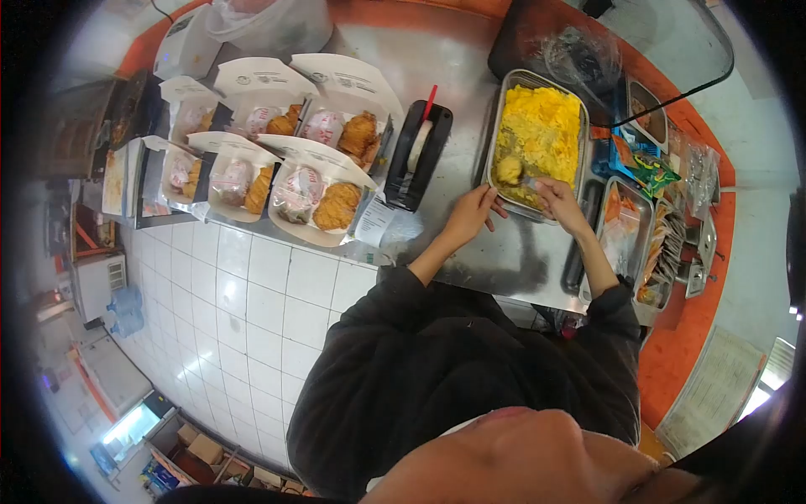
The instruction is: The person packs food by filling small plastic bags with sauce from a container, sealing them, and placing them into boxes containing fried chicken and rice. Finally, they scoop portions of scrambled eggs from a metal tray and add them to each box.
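A metal tray (489, 139) on the steel counter holds yellow scrambled egg (541, 122), thinner toward its near end. My right hand (560, 204) is closed round the handle of a spoon (531, 181), whose bowl is down in the egg at the near left part of the tray. Egg covers the bowl, so its shape is partly hidden. At the tray's near left corner, my left hand (474, 212) grips the rim; some of its fingers are bent alongside the tray.
Several open white boxes (357, 80) with fried chicken (337, 207) and wrapped round packets (298, 189) stand on the left. A black tape dispenser (417, 155) sits between them and the tray. To the right are a container of orange pieces (621, 210) and sachets (663, 244).
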Available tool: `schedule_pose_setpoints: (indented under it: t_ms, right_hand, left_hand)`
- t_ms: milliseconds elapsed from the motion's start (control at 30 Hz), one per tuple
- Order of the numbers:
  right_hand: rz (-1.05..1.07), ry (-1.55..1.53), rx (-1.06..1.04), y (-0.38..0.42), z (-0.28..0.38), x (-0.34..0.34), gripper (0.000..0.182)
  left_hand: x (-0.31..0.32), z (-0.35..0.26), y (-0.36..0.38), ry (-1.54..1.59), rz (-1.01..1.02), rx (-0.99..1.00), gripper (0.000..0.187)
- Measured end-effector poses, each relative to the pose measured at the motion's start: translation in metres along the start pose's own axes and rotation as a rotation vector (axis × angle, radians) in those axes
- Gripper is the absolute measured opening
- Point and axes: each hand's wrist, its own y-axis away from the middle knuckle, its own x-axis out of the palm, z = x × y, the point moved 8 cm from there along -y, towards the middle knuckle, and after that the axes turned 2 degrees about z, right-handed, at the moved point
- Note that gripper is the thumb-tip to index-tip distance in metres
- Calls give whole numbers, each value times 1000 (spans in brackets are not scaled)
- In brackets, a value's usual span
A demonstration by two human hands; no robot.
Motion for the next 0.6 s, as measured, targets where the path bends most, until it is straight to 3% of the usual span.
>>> schedule_pose_setpoints:
  t_ms: [67, 100, 167, 233, 300, 367, 433, 500, 567, 600]
  right_hand:
    - [-256, -184, -50, 13, 1, -13, 29]
    - [-238, -180, -61, 17, 2, -9, 29]
    - [-419, -75, -222, 29, 18, -16, 29]
    - [-347, -149, -224, 39, 55, 10, 29]
    - [-294, -238, -208, 41, 95, 44, 31]
    - [-106, -393, -257, 27, 132, 96, 28]
    - [-52, -535, -219, -2, 146, 138, 25]
    - [49, -375, -333, -41, 166, 176, 25]
    - [-182, 297, -446, -71, 193, 203, 28]
    - [-182, 294, -439, -98, 185, 217, 28]
  left_hand:
    - [-3, -5, 5, 3, 3, -5, 31]
    - [-5, -16, 13, -117, 2, -17, 27]
    - [-16, -44, 36, -235, -36, -23, 24]
    - [-33, -110, 73, -702, -244, 401, 14]
    - [-71, -158, 115, -824, -489, 702, 17]
    - [-112, -176, 132, -983, -708, 672, 31]
    - [-149, -166, 132, -1122, -727, 586, 36]
    - [-177, -147, 134, -1256, -750, 506, 42]
    - [-186, -117, 141, -1239, -588, 548, 47]
    - [-196, -84, 135, -1251, -517, 416, 47]
